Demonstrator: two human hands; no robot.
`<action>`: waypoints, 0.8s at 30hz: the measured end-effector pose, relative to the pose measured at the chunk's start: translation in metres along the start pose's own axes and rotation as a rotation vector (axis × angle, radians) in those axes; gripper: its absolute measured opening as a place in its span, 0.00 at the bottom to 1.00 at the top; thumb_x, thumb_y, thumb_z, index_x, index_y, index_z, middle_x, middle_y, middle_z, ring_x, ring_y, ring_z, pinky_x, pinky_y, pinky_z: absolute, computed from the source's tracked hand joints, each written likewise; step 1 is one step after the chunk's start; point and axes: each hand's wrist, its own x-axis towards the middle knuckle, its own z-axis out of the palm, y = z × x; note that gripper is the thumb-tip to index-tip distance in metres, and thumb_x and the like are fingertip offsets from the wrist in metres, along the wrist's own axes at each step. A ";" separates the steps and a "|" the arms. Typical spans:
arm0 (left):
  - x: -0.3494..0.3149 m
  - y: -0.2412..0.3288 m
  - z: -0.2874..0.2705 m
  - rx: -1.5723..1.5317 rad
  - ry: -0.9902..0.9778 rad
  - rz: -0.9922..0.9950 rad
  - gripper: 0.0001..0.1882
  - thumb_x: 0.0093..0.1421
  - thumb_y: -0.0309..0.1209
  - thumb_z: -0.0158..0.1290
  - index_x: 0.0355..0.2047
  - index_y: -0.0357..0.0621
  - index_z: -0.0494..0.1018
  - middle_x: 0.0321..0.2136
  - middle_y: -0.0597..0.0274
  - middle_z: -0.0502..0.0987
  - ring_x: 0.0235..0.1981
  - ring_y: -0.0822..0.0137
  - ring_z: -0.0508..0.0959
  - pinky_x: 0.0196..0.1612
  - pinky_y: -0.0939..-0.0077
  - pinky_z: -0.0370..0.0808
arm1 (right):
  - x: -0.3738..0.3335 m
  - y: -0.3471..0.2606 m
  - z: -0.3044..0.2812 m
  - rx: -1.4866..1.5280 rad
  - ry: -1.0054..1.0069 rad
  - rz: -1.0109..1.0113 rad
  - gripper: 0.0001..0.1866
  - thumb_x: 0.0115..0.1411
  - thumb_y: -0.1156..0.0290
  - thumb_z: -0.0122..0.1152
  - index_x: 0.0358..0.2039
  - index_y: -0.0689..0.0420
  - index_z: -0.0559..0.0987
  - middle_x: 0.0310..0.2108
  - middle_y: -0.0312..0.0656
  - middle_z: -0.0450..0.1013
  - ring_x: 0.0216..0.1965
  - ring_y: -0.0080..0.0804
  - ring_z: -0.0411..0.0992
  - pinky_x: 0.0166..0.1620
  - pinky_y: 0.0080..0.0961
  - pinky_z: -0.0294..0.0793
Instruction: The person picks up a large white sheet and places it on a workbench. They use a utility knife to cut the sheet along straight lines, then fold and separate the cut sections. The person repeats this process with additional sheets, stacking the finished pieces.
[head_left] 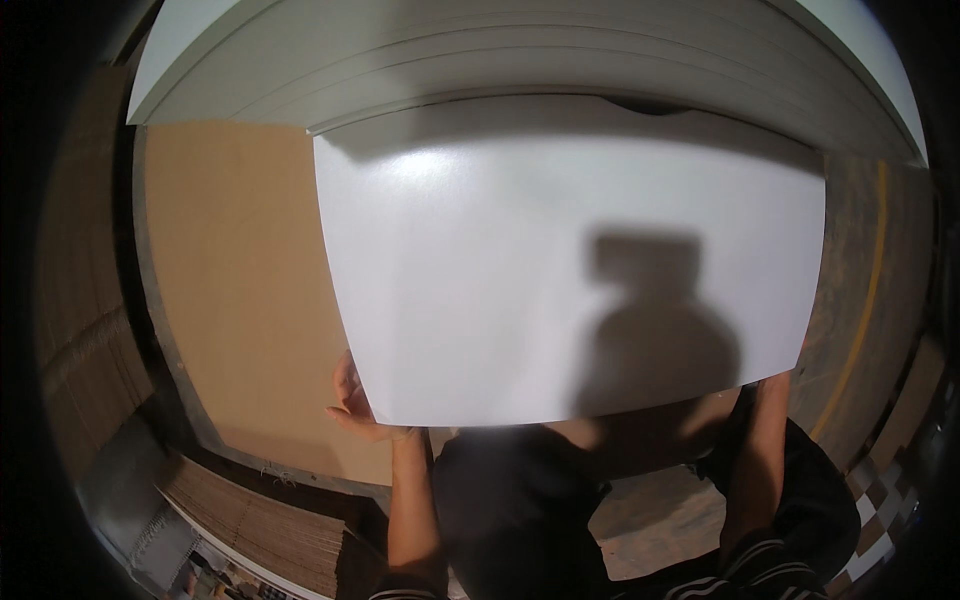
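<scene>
A large smooth white panel [480,250] spans the middle of the view, with a dark shadow across its right half. At its near left corner is my left hand [357,408], fingers curled past the side edge and partly tucked beneath, holding the panel. My right hand [775,383] grips near the other near corner; most of it is hidden under the panel, so its fingers barely show. The panel's far edge meets a pale grey stack of layered boards [560,55], with a small dark gap between them toward the right.
Brown cardboard [240,290] lies flat to the left. Stacked cardboard sheets [260,520] stand at lower left, and more brown stacks [85,270] line the left rim. A yellow line [865,300] runs along the grey floor at right. My dark-clothed legs are below the panel.
</scene>
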 end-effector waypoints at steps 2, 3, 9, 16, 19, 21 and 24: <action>0.002 -0.001 0.002 0.013 0.037 0.019 0.32 0.71 0.56 0.35 0.38 0.35 0.70 0.43 0.41 0.80 0.46 0.52 0.81 0.49 0.57 0.80 | -0.001 0.002 0.001 0.008 0.002 -0.001 0.30 0.73 0.49 0.38 0.35 0.58 0.83 0.32 0.41 0.79 0.36 0.37 0.75 0.44 0.39 0.74; 0.003 -0.002 0.002 0.025 0.040 0.029 0.31 0.71 0.55 0.36 0.36 0.35 0.70 0.42 0.41 0.80 0.46 0.51 0.81 0.49 0.58 0.81 | -0.002 0.003 0.001 0.010 0.003 -0.003 0.30 0.73 0.49 0.37 0.35 0.58 0.83 0.32 0.41 0.79 0.36 0.37 0.75 0.44 0.39 0.74; 0.004 -0.002 0.005 0.103 0.063 0.103 0.29 0.70 0.51 0.38 0.35 0.32 0.70 0.42 0.40 0.79 0.44 0.50 0.82 0.48 0.57 0.82 | -0.008 0.008 0.004 0.019 0.008 0.013 0.30 0.73 0.50 0.37 0.36 0.59 0.83 0.33 0.42 0.80 0.36 0.37 0.75 0.45 0.39 0.74; 0.013 -0.014 -0.011 -0.085 0.101 0.132 0.29 0.71 0.48 0.36 0.40 0.29 0.72 0.44 0.36 0.79 0.45 0.48 0.82 0.49 0.55 0.82 | -0.008 0.013 0.004 0.056 -0.001 0.021 0.30 0.73 0.50 0.37 0.38 0.60 0.83 0.35 0.42 0.80 0.37 0.38 0.76 0.45 0.39 0.75; 0.014 -0.016 -0.020 0.058 0.033 0.173 0.30 0.71 0.47 0.34 0.45 0.27 0.73 0.45 0.35 0.79 0.46 0.47 0.82 0.50 0.54 0.82 | -0.014 0.012 0.008 0.072 -0.014 0.023 0.30 0.73 0.51 0.37 0.39 0.61 0.84 0.35 0.43 0.81 0.37 0.38 0.76 0.46 0.39 0.75; 0.014 -0.018 -0.025 0.006 -0.007 0.137 0.31 0.72 0.47 0.33 0.47 0.27 0.73 0.46 0.37 0.79 0.46 0.47 0.81 0.49 0.54 0.82 | -0.019 0.011 0.012 0.094 -0.014 0.029 0.30 0.73 0.51 0.37 0.39 0.61 0.84 0.35 0.43 0.81 0.38 0.38 0.76 0.46 0.39 0.75; 0.016 -0.022 -0.037 -0.148 -0.094 0.050 0.28 0.73 0.46 0.34 0.47 0.34 0.76 0.44 0.46 0.80 0.46 0.52 0.81 0.50 0.54 0.79 | -0.019 0.013 0.009 0.115 -0.005 0.028 0.30 0.73 0.51 0.37 0.40 0.62 0.84 0.36 0.43 0.81 0.38 0.38 0.76 0.46 0.39 0.75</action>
